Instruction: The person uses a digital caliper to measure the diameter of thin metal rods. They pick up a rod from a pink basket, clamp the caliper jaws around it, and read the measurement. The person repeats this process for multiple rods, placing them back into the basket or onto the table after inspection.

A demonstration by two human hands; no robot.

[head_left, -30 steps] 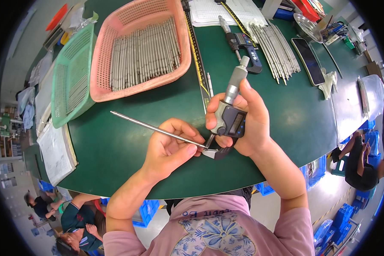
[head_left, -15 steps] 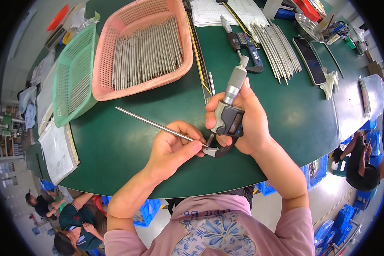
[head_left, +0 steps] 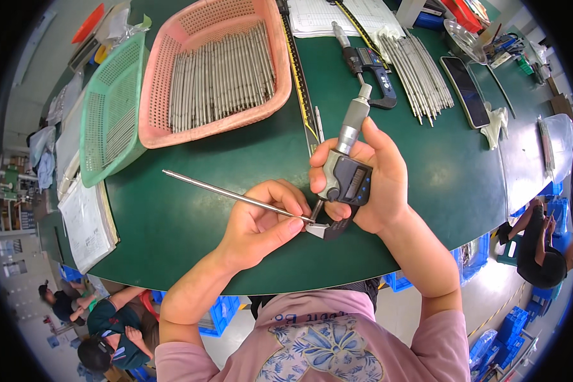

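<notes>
My left hand (head_left: pixel 261 226) pinches a thin metal rod (head_left: pixel 219 191) near its right end, and the rod slants up to the left over the table. My right hand (head_left: pixel 382 175) is wrapped round a digital micrometer (head_left: pixel 345 175), its grey thimble pointing up and its small display facing me. The rod's right end sits at the micrometer's jaws, low between my two hands. Whether the jaws touch the rod I cannot tell. Beyond my hands lies a second micrometer (head_left: pixel 370 70) on the green table (head_left: pixel 172 235).
A pink basket (head_left: pixel 191 137) full of metal rods stands next to a green basket (head_left: pixel 86 140) with fewer rods. Several rods (head_left: pixel 420 79) lie loose beside a phone (head_left: pixel 465 92). A long caliper (head_left: pixel 302 95) and papers (head_left: pixel 86 226) are also on the table. Other people sit farther off.
The rod's far end has swung slightly down and to the left. My right hand and the micrometer have shifted a little to the right and down.
</notes>
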